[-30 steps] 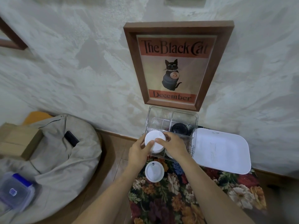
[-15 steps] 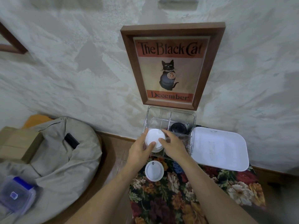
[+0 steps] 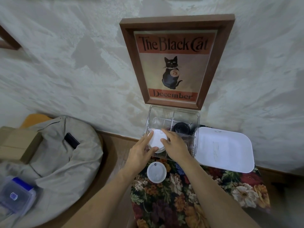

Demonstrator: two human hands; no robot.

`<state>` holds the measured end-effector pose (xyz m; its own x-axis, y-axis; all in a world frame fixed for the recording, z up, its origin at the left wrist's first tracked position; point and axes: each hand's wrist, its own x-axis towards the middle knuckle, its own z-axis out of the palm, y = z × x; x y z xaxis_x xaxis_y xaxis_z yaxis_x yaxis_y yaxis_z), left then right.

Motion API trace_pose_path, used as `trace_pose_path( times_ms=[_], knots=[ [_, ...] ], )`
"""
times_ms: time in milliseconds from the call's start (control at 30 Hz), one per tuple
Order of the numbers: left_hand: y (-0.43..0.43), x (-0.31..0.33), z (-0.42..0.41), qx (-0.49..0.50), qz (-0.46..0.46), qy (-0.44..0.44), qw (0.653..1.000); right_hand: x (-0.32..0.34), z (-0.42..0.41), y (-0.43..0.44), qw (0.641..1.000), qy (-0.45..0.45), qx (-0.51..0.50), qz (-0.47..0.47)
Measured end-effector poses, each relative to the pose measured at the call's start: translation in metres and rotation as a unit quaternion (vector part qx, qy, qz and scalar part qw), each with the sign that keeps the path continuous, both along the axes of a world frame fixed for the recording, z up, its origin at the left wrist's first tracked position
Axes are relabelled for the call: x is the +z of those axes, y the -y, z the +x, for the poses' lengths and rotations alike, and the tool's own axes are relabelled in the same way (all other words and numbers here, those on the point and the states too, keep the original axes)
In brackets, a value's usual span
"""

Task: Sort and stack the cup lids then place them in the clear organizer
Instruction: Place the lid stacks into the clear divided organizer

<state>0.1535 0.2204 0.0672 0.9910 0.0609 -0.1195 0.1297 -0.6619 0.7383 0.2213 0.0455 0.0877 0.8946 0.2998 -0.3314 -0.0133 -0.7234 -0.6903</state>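
White lid stack [image 3: 157, 140]: held at the front-left compartment of the clear organizer [image 3: 185, 116]; whether it is seated cannot be told. Left hand [image 3: 141, 152] pinches its left edge; right hand [image 3: 176, 148] grips its right edge, apparently to keep the stack aligned. Black lids [image 3: 181, 128] occupy the rear-right compartment, consistent with sorting by colour. A single white lid [image 3: 156, 172] lies unstacked on the floral cloth [image 3: 181, 203], just before the organizer. Compartment walls sit close round the stack; open room lies toward the person. White tray [image 3: 223, 148] adjoins the organizer's right wall.
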Motion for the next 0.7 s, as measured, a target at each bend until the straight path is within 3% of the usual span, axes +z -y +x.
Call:
trace_pose_path(
  times_ms=[700],
  knots=[
    [0.002,0.013,-0.002,-0.013,0.035,0.004,0.999,0.024,-0.017,0.003,1.000,0.024,0.000,0.010]
  ],
)
